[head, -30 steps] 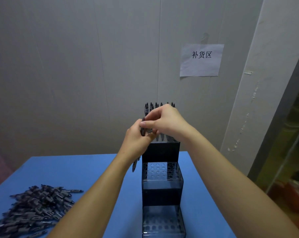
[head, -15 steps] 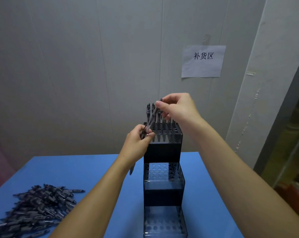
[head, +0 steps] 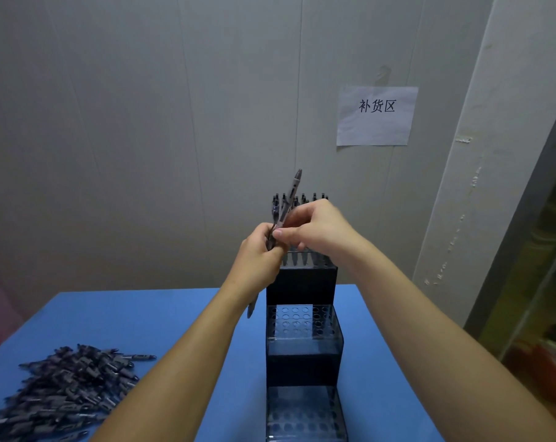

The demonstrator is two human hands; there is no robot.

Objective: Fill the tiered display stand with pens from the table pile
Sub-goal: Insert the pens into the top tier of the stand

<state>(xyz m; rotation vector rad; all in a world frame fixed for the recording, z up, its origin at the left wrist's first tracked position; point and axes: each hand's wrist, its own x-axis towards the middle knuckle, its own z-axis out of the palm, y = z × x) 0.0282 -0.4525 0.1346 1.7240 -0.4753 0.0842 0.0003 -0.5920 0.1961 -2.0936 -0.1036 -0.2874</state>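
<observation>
Half a second on, the right hand (head: 315, 228) has dropped from above the stand to meet the left hand (head: 260, 250), and both now pinch one pen (head: 289, 199) that slants up to the right in front of the top tier. It is slim and dark with a clip near its upper end. More pens stay bunched in the left fist, tips poking out below. On the tiered stand (head: 302, 346) the top tier holds upright pens — the two lower tiers show only bare holes. A pile of pens (head: 66, 390) lies on the blue table (head: 174, 314). A wall sign (head: 377, 115) reads 补货区.
</observation>
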